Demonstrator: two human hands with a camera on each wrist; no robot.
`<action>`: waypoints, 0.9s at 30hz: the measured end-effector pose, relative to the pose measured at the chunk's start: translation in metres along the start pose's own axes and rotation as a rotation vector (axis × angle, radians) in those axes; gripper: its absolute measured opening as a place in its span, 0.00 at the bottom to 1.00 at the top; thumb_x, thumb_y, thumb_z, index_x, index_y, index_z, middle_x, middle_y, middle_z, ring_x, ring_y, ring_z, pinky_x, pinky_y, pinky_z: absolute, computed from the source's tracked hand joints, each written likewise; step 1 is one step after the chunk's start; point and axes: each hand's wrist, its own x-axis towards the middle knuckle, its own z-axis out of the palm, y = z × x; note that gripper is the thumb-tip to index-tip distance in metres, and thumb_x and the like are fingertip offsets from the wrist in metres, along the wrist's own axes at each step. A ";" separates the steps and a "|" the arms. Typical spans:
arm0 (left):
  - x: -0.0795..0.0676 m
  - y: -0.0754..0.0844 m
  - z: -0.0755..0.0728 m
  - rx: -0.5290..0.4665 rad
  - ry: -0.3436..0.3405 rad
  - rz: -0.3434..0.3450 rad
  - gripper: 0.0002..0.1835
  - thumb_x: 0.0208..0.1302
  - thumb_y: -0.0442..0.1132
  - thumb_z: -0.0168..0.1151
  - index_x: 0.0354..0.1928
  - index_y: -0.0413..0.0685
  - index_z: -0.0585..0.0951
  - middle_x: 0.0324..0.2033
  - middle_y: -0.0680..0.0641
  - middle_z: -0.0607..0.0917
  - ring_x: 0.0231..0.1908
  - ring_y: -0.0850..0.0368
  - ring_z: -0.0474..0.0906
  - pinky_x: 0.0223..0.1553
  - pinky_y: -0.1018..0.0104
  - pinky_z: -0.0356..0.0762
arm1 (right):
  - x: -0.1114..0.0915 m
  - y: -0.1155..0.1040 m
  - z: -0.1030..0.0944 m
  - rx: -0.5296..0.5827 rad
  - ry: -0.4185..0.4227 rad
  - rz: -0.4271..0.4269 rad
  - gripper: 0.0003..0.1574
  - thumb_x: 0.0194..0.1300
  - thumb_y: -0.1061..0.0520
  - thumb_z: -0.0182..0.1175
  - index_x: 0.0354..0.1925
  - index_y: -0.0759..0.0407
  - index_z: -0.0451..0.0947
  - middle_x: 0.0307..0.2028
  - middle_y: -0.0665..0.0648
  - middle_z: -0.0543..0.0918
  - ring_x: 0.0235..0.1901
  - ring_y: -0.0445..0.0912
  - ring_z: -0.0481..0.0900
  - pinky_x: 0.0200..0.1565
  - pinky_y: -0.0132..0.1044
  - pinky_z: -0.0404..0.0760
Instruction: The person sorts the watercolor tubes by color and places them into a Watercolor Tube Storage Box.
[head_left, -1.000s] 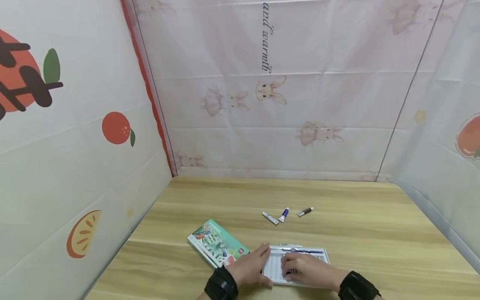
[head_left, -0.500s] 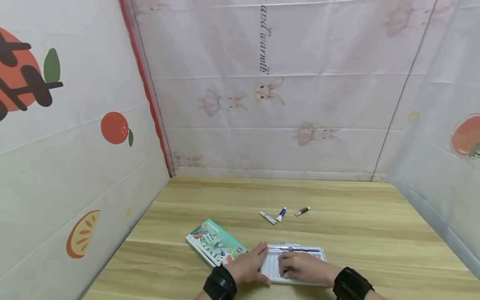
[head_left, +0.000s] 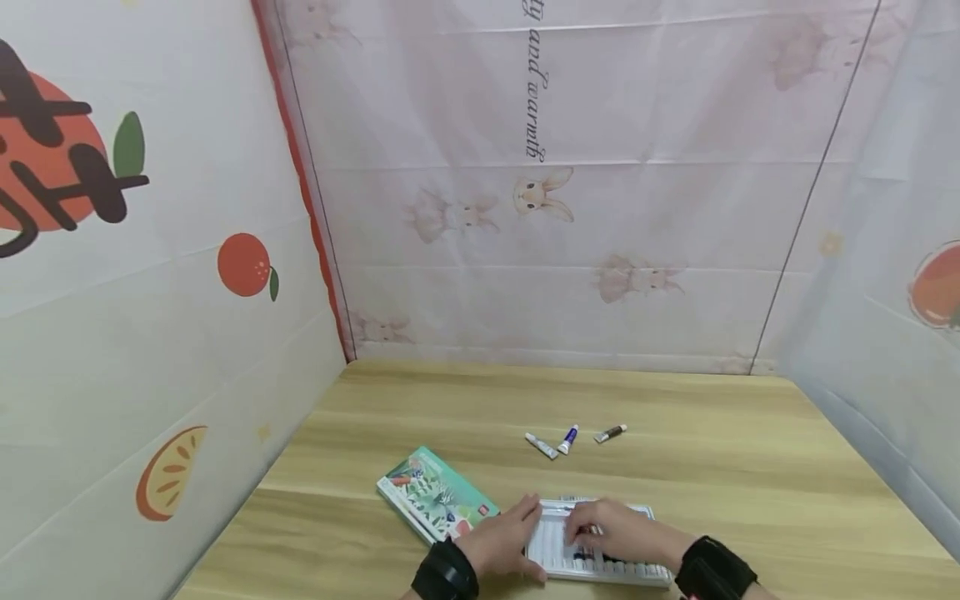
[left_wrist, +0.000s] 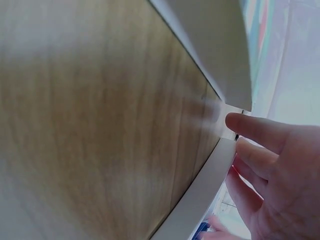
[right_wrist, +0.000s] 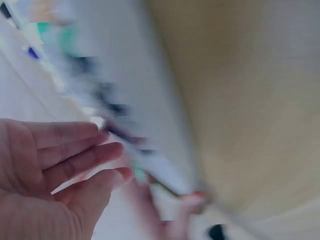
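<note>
A white slotted tray [head_left: 551, 537] lies at the near side of the table, with dark items in its front slots. My left hand [head_left: 498, 542] rests along the tray's left side, fingers extended and thumb by the near corner; the left wrist view shows its fingertips at the white edge. Over the middle of the tray is my right hand [head_left: 618, 533], fingers bent down into it. In the right wrist view, thumb and fingers are close together beside blurred dark tubes; whether they pinch anything is unclear. A teal illustrated box [head_left: 438, 496] lies left of the tray, partly behind my left hand.
Beyond the tray lie three small paint tubes: a white one [head_left: 542, 446], a blue one [head_left: 568, 438] and a dark brown one [head_left: 611, 433]. Printed cloth walls [head_left: 480, 308] stand behind the wooden table [head_left: 712, 475] and on both sides.
My right hand has risen slightly over the tray, and the tray's front row of slots shows more. The dark brush along its far edge is hardly visible now. My left hand stays put.
</note>
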 end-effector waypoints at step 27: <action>-0.001 -0.001 0.003 0.067 0.029 0.043 0.48 0.38 0.67 0.47 0.59 0.44 0.55 0.59 0.47 0.50 0.57 0.57 0.48 0.50 0.68 0.58 | 0.001 0.114 -0.048 -0.435 0.230 0.318 0.13 0.46 0.71 0.53 0.24 0.55 0.76 0.24 0.50 0.74 0.26 0.44 0.71 0.29 0.37 0.71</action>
